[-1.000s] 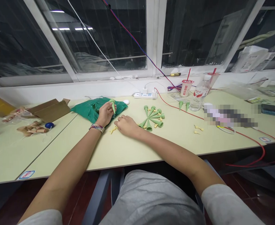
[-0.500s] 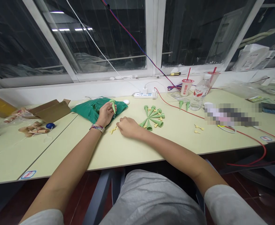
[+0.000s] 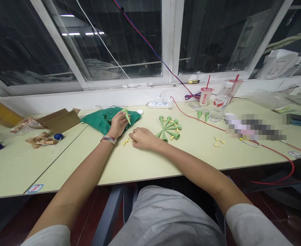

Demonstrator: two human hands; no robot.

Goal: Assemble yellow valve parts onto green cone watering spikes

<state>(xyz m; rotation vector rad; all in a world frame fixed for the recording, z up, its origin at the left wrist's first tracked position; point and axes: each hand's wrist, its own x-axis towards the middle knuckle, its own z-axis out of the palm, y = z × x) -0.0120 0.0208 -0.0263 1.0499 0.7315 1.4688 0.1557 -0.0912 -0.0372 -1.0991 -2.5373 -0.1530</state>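
Observation:
A green cone-shaped plastic spike is held in my left hand, its narrow end pointing down. That hand is in front of a green plastic bag. My right hand is closed, with thumb and fingertips pinched together low over the table. Small yellow plastic pieces lie just left of its fingertips; whatever the pinch holds is too small to make out. To the right, several green spikes lie in a fan with their tips meeting, and yellow pieces sit among their wide ends.
Two more green spikes lie near a water bottle and a drink cup. Loose yellow pieces rest farther right. A red cable crosses the table from a power strip. Wooden toys and cardboard lie left.
My right hand has drawn back slightly to the right from the small yellow pieces, its fingers pinched closer. My left hand still holds the green spike. The view has shifted a little.

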